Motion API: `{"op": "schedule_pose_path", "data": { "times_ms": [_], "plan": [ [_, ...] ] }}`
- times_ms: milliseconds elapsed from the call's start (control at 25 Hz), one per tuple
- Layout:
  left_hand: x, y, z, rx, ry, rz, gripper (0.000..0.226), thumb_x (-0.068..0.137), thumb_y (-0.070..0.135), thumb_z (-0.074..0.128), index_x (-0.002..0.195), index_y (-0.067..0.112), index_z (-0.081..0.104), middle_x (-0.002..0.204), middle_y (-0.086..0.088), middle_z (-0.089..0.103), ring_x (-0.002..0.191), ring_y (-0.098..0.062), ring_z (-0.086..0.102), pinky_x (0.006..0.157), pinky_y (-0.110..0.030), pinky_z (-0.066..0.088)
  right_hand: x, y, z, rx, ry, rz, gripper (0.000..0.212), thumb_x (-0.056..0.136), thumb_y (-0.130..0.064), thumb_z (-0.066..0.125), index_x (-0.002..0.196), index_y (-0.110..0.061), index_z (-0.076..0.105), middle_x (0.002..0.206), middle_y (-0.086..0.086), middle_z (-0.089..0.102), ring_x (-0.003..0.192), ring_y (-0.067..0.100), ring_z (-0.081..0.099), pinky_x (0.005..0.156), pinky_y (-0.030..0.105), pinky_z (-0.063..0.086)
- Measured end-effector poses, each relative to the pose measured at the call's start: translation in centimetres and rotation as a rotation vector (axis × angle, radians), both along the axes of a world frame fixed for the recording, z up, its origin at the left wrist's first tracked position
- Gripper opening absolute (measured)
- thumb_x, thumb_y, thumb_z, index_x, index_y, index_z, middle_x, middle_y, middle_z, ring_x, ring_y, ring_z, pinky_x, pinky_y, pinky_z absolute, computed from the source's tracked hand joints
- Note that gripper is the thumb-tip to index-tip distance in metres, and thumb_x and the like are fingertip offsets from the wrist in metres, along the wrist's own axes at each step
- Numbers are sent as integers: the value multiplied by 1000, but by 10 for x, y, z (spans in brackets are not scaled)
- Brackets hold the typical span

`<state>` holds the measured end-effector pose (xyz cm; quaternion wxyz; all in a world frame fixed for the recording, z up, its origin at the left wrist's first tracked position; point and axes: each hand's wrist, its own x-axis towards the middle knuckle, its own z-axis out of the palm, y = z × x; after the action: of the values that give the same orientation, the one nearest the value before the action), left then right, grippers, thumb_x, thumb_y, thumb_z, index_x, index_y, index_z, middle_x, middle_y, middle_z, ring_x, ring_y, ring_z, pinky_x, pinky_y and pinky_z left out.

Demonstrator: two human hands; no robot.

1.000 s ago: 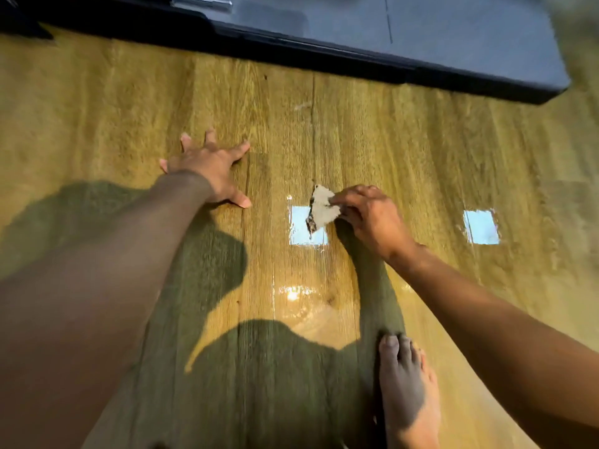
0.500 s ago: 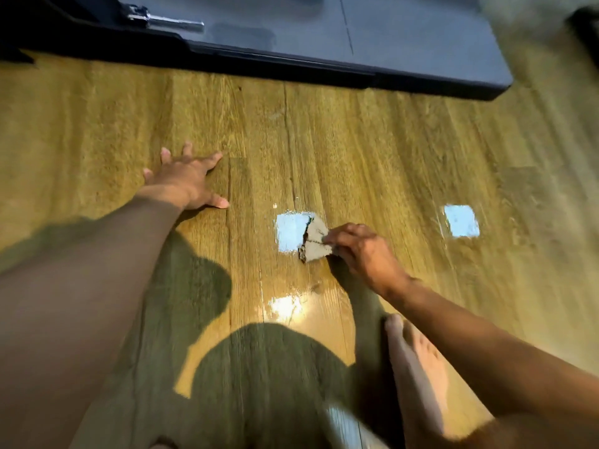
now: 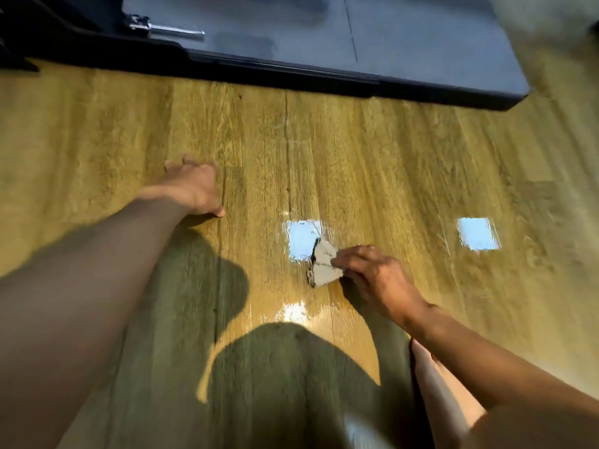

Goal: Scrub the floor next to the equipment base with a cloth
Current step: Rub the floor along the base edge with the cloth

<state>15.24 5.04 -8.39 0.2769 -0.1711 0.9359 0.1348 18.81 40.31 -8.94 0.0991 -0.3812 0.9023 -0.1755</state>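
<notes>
Nearest the camera, the person's dark shadow falls across the glossy yellow-brown wood-grain plank floor (image 3: pixel 389 150), and a bare foot (image 3: pixel 434 384) stands at the lower right, partly hidden under the right forearm.

A little further out, the right hand (image 3: pixel 377 280) has its fingertips clamped on a small crumpled off-white cloth (image 3: pixel 322 265), pressing it flat to the floor. The cloth lies at the corner of a bright square reflection of a ceiling light (image 3: pixel 303 239), with a wet-looking sheen just nearer the camera. The left hand (image 3: pixel 194 186) rests further away and to the left, fingers apart and bearing on the planks as a brace, holding nothing.

Beyond both hands, well apart from the cloth, runs the black-edged grey flat equipment base (image 3: pixel 389 37), with a shiny metal pin (image 3: pixel 168 29) lying on its top near the left end.

Risks from here, as I judge them: the cloth is small and pinched only at one edge, so a hard stroke could fold it under or pull it free, leaving bare fingers rubbing the floor. The floor looks damp and slick; the bracing palm or the bare foot could slide as weight shifts forward. The scrubbing spot also sits away from the base, so the strip beside it may be missed.

No containers are in view.
</notes>
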Motion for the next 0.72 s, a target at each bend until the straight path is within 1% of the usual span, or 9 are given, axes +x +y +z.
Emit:
{"op": "schedule_pose_path", "data": {
  "times_ms": [80,160,240,320,400,440,560,640,720],
  "plan": [
    [-6,22,-6,18,26,-21,95,73,49,76,148,18,26,154,-18,24,141,-41,19,112,-56,24,6,16,2,-23,-30,109,28,87,-6,63,111,-19,69,116,-1,66,103,19,62,89,31,50],
    [-11,43,-12,9,26,-41,105,71,54,75,151,20,15,158,-17,12,144,-41,10,113,-59,17,-29,8,-1,-21,-13,120,30,86,-6,64,114,-18,68,117,0,65,104,20,62,90,32,50],
    [-23,53,-9,-3,34,-54,113,68,53,77,152,27,7,159,-16,-2,144,-41,0,114,-60,12,-82,-17,-5,-19,7,22,29,88,-6,62,115,-15,67,118,3,65,105,21,61,92,34,50],
    [-36,57,0,42,45,-28,115,65,54,78,151,36,5,160,-12,-5,144,-39,-2,114,-60,12,-126,-37,-7,2,13,-16,31,90,-4,59,118,-15,65,120,2,63,107,20,59,93,36,49],
    [-47,66,7,81,17,8,114,63,58,77,149,43,3,160,-11,-3,144,-40,1,112,-62,14,-131,-38,-12,-5,5,-29,31,90,-4,58,118,-16,64,119,1,62,106,20,59,92,37,50],
    [-50,73,9,56,-14,5,115,64,59,77,148,46,0,159,-11,-8,143,-43,-3,111,-65,13,-119,-31,-14,-25,1,-24,30,89,-4,60,116,-16,66,116,1,63,103,21,59,89,37,51],
    [-53,89,6,-52,-108,-24,118,67,58,76,145,48,-12,154,-15,-27,139,-50,-15,108,-70,10,-76,1,-16,-106,5,137,34,79,-2,69,109,-17,69,109,1,65,95,21,60,83,33,52],
    [-54,89,5,-56,-127,-13,119,67,58,75,145,48,-14,152,-16,-29,138,-50,-16,107,-70,11,-107,0,-20,-105,22,255,37,79,-2,70,111,-19,68,111,0,65,95,20,60,83,31,52],
    [-56,88,4,-54,-127,-12,120,66,57,76,145,48,-14,153,-16,-27,139,-50,-14,107,-70,13,-166,-25,-21,-71,46,192,37,82,-1,66,115,-19,64,116,1,63,102,20,60,90,33,51]
  ]
}}
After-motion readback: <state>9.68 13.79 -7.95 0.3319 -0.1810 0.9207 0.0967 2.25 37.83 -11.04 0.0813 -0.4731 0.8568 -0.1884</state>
